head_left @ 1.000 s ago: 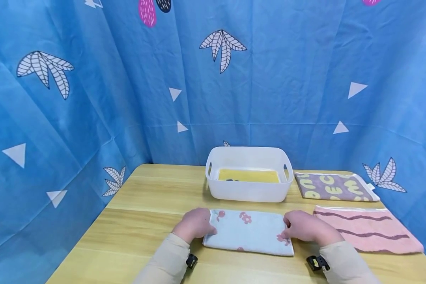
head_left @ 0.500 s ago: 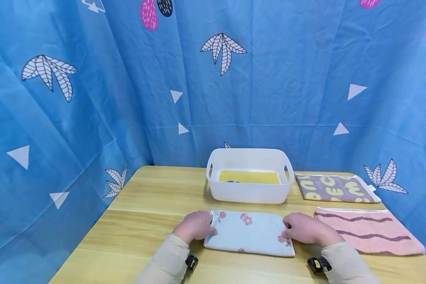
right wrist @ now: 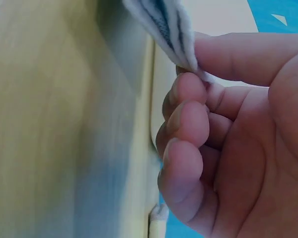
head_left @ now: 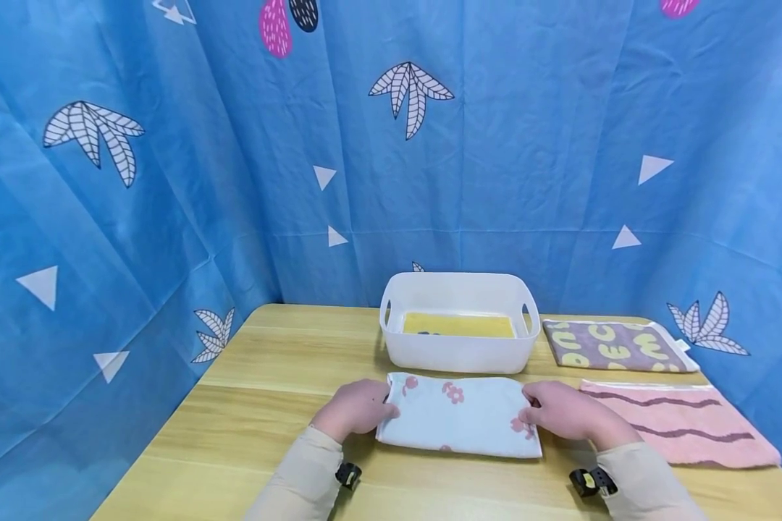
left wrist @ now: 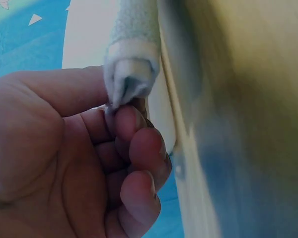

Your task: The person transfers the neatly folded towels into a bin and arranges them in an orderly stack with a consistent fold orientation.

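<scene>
A folded pale towel with pink flowers [head_left: 459, 416] is pinched at both short ends, in front of the white bin. My left hand [head_left: 358, 407] grips its left end; in the left wrist view thumb and curled fingers [left wrist: 131, 116] close on the layered edge of the towel [left wrist: 134, 59]. At the right end my right hand [head_left: 563, 410] pinches the towel, and the right wrist view shows its folded layers [right wrist: 169, 29] between thumb and forefinger. Both wrist views show the towel held off the wooden table.
Behind the towel stands a white bin [head_left: 459, 354] with a yellow folded cloth [head_left: 459, 325] inside. To the right lie a purple towel with yellow letters [head_left: 615, 346] and a pink towel with wavy stripes [head_left: 684, 420]. Blue curtains [head_left: 528, 145] surround the wooden table [head_left: 234, 434].
Both hands have raised the flowered towel slightly off the table and shifted it a little toward the bin. Before, it lay flat with the hands at its ends.
</scene>
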A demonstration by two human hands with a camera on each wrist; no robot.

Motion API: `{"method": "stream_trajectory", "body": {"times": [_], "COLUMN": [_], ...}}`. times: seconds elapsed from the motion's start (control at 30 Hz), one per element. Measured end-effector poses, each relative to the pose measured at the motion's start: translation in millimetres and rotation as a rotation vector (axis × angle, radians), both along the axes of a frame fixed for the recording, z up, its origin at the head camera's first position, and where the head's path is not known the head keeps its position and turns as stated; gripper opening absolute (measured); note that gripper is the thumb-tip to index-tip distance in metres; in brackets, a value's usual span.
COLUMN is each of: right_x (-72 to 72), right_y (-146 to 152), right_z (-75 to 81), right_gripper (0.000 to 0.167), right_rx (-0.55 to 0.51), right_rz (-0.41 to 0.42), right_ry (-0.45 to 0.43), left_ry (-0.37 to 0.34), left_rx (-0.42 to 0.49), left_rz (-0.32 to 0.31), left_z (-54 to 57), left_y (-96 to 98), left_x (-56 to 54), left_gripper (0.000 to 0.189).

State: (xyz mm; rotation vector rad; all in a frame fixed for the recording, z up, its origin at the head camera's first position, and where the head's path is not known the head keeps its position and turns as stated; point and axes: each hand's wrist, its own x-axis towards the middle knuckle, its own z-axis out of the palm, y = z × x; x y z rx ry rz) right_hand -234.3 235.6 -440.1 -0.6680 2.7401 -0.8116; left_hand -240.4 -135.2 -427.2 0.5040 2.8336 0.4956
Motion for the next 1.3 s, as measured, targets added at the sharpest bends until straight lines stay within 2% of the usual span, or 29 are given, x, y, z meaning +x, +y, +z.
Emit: {"method": "stream_trajectory", "body": {"times": [0.13,0.33,0.53,0.63,0.77,0.93,1.07,1.2,1.3], "right_x": [-0.5,0.0,-0.4,-0.3,0.2,-0.9,-1.6,-3.4,-8.4], "right_y": [3,7,7,6,5,4,3,2,2], "right_z": [4.5,13.0,18.7,21.3,22.6,24.6,27.7,34.2,42.4], "right_gripper": [0.021,0.021,0.024,0.025,0.025,0.02,0.016,0.017,0.019], "right_rx": [-0.053,-0.128,-0.19,-0.196,-0.21,-0.286,-0.343,-0.355,-0.343], "right_rz": [0.01,-0.033,-0.073,-0.109,-0.159,-0.185,-0.188,-0.178,-0.185], "right_ry": [0.025,0.072,0.096,0.136,0.141,0.106,0.086,0.094,0.111], "left_ry": [0.031,0.108,0.131,0.165,0.204,0.215,0.194,0.17,0.189], "left_rx": [0.032,0.091,0.168,0.225,0.289,0.321,0.353,0.379,0.367], "left_rz": [-0.005,-0.021,0.023,0.048,0.076,0.102,0.121,0.14,0.135], "left_z": [2.4,9.0,17.0,21.3,23.5,24.7,28.7,32.4,36.0], "left_y": [-2.9,-5.3,-7.3,-8.4,-7.6,-6.3,-6.5,-8.6,-9.4], "left_x": [-1.7,-4.8,-5.0,-5.3,-6.5,-7.7,-8.4,-10.2,-15.1], "left_gripper": [0.015,0.018,0.017,0.018,0.021,0.024,0.027,0.026,0.028]}}
